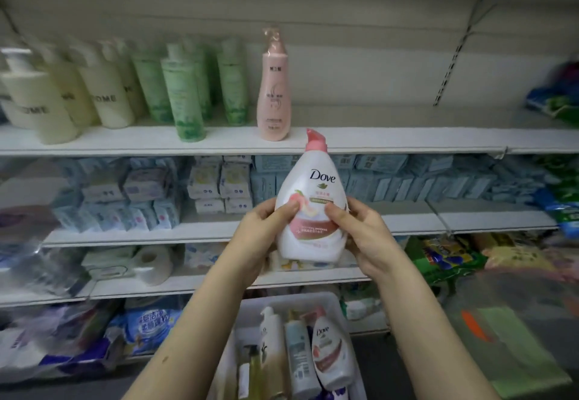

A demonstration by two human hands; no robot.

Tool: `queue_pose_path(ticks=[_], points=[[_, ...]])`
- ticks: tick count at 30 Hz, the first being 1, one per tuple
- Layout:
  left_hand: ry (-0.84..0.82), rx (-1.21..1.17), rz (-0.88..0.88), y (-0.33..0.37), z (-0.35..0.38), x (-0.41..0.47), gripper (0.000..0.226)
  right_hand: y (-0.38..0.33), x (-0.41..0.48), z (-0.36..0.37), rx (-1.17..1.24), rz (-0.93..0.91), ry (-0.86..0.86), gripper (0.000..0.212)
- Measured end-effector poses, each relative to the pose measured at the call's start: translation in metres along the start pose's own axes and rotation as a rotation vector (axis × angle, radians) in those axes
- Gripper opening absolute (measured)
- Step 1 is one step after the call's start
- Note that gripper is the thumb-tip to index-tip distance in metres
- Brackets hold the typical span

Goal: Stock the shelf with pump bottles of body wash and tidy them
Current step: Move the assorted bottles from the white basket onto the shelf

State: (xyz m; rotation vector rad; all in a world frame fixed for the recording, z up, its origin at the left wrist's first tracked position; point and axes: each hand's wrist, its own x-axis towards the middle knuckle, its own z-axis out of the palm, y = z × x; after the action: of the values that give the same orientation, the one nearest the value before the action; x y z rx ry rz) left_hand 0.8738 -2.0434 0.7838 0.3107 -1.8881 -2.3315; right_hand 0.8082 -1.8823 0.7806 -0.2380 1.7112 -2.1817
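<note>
While both hands are gripping the Dove bottle (311,208) upright below the shelf (407,141) | left hand (263,230), right hand (363,233) clamping its sides | risk: clipping pink bottle (273,92), toppling it.

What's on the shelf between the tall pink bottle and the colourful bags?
Nothing: in the head view that stretch of shelf between the tall pink bottle and the colourful bags is bare. The held Dove bottle only pokes up in front.
</note>
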Motion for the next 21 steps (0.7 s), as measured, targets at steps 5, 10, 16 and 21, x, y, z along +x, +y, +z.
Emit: queue_pose_path(ticks=[5,10,16,21], points=[[-0.052,0.048,0.105,0.029,-0.001,0.02,0.026,-0.022,0.01,0.014,0.038,-0.152,0.04,0.025],[0.05,0.124,0.258,0.044,-0.005,0.055,0.063,-0.049,0.04,0.012,0.08,-0.293,0.083,0.04],[0.211,0.291,0.436,0.066,-0.012,0.11,0.072,-0.082,0.099,-0.007,0.0,-0.38,0.063,0.062],[0.253,0.481,0.403,0.07,-0.023,0.17,0.094,-0.096,0.155,-0.019,-0.11,-0.425,0.01,0.063]])
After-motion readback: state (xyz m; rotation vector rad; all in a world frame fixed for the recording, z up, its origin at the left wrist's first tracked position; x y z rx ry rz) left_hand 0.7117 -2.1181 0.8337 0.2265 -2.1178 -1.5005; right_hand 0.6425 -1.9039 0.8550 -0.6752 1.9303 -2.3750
